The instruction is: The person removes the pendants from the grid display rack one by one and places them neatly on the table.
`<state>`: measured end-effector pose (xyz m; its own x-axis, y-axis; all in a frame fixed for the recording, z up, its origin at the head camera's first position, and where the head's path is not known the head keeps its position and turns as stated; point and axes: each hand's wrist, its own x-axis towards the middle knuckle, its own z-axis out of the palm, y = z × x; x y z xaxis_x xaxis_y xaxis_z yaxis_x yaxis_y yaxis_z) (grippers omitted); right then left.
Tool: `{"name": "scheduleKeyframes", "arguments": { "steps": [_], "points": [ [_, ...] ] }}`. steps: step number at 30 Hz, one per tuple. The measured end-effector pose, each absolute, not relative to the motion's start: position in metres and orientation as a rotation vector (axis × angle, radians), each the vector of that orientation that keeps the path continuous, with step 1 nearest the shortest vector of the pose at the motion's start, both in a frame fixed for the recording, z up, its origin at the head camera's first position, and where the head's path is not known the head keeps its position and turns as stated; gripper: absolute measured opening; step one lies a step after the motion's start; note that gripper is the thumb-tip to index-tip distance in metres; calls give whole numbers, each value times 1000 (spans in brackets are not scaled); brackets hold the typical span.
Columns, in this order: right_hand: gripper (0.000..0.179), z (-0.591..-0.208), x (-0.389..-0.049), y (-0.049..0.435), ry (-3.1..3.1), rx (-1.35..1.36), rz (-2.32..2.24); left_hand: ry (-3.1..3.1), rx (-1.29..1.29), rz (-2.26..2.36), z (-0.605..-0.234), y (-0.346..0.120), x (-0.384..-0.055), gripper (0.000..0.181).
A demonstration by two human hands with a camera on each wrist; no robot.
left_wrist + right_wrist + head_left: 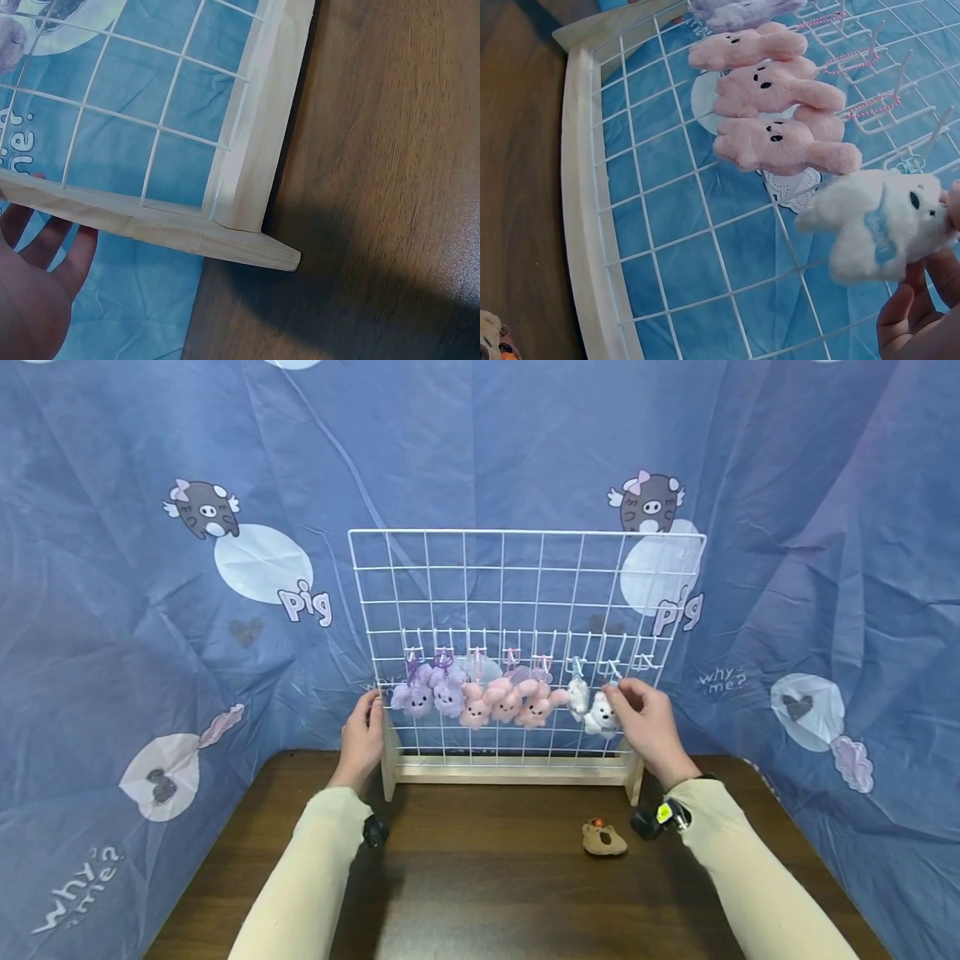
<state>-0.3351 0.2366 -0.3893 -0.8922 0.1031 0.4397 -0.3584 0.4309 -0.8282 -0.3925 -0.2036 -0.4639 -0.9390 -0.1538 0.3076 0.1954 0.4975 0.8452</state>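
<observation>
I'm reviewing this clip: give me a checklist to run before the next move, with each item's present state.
1. Rack steadied: ok; the left hand holds its left side.
2. Right white plush in grip: ok; the right hand pinches it.
3. Its loop seated: cannot tell; too small to make out.
4. Rightmost hook free: ok; it looks bare.
5. Table free of loose things: not ok; the brown plush lies on it.
</observation>
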Motion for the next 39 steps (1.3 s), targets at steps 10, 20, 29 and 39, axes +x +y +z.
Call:
{"name": "scheduleKeyframes", "arguments": {
  "steps": [10, 20, 29, 39],
  "points": [
    [22, -359, -301, 224, -2209, 231, 1423, -2403, -34, -1422, -463, -203, -392, 44],
    [22, -354, -295, 226, -2197, 270, 1451, -2404, -32, -1412, -464, -203, -392, 46],
    [23, -356, -284, 224, -2230, 299, 1503, -2413, -5, -1412, -464, -203, -392, 45],
    [18, -395, -298, 224, -2308, 381, 1500, -2413, -10, -1415, -464, -203, -392, 45]
  ]
}}
